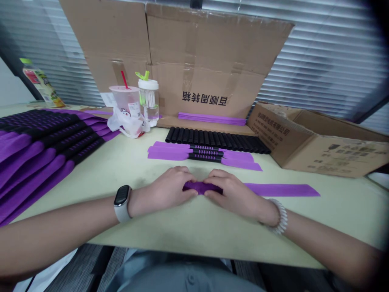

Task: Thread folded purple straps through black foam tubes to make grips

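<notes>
Between my two hands lies a purple strip (203, 187), bunched or rolled into a narrow shape where I hold it. My left hand (170, 186) pinches its left end with thumb and fingers. From the right, my right hand (232, 190) pinches the same strip close by. A flat purple length (282, 190) stretches out past my right hand along the table; whether it joins the bunched part is hidden under the hand. Just beyond my hands rest several purple strips, each with a black slotted sleeve (205, 157) around its middle.
A row of black tubes (217, 140) lies behind, with flat purple strips (212, 118) against a cardboard panel (209, 48). An open cardboard box (328, 142) stands right. Many sleeved strips (45, 152) are piled left. A plastic cup (125, 101), water bottle (148, 99) and drink bottle (42, 85) stand at the back.
</notes>
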Motion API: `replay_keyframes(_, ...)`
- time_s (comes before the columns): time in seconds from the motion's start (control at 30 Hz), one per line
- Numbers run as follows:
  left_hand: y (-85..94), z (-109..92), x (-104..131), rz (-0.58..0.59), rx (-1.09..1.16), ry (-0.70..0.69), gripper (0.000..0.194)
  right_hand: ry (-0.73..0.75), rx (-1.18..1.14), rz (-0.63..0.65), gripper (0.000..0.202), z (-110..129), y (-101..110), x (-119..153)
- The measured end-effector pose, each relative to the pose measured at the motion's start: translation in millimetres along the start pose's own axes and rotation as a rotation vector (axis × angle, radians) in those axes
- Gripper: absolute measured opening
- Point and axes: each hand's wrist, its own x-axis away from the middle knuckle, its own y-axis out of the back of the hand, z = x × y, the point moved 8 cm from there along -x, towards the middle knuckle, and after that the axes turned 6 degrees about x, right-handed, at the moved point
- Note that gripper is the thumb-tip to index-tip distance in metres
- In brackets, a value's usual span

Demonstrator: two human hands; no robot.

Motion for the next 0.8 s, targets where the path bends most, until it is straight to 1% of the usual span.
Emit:
replay_keyframes(0.17, 1.2, -2.6, -0.1, 0.011, -0.002, -0.014, 0.02, 0.012, 0.004, 0.024, 0.012, 0.0, -0.3, -1.6)
replay_keyframes(0.6, -0.4, -4.7, -1.5, 0.015, -0.045, -0.017, 0.019, 0.021, 0.036, 0.053, 0.01, -1.5, -1.3, -1.5)
replay_keyframes(0.8, -3.6, -7.7, -1.4, -0.007, -0.015, -0.058, 0.011, 0.047, 0.063, 0.043, 0.006, 3.2, -2.4, -1.2)
